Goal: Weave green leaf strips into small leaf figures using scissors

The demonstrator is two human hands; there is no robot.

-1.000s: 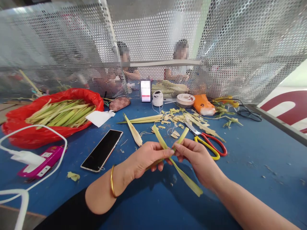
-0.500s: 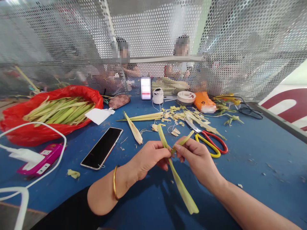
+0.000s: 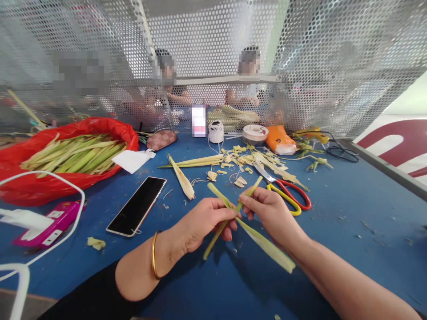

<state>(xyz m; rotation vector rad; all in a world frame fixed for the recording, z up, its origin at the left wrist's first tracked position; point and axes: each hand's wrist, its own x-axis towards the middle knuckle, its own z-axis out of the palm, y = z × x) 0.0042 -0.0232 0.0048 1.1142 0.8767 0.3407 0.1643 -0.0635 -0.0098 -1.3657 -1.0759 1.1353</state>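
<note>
Between my hands, above the blue table, are pale green husk strips (image 3: 267,246) that cross one another. My left hand (image 3: 208,221), with a gold bangle at the wrist, is closed and pinches the strips at their crossing. One narrow end sticks out below its fingers. My right hand (image 3: 267,205) is closed too, its thumb and finger gripping a narrow strip (image 3: 256,183) that points up and to the right. Just beyond the right hand lie scissors (image 3: 293,195) with red and yellow handles. The exact crossing point is partly hidden by my fingertips.
A red plastic bag (image 3: 66,181) of husks stands left, near a black phone (image 3: 136,208) and a pink power strip (image 3: 51,222). Husk scraps (image 3: 240,181), a string ball (image 3: 216,132), a tape roll (image 3: 255,133) and an orange packet (image 3: 280,140) lie ahead. People sit behind the mesh screen (image 3: 213,35).
The crossed strips have turned, so the long lower one points further right. A narrow end now shows below my left hand. The view has shifted slightly.
</note>
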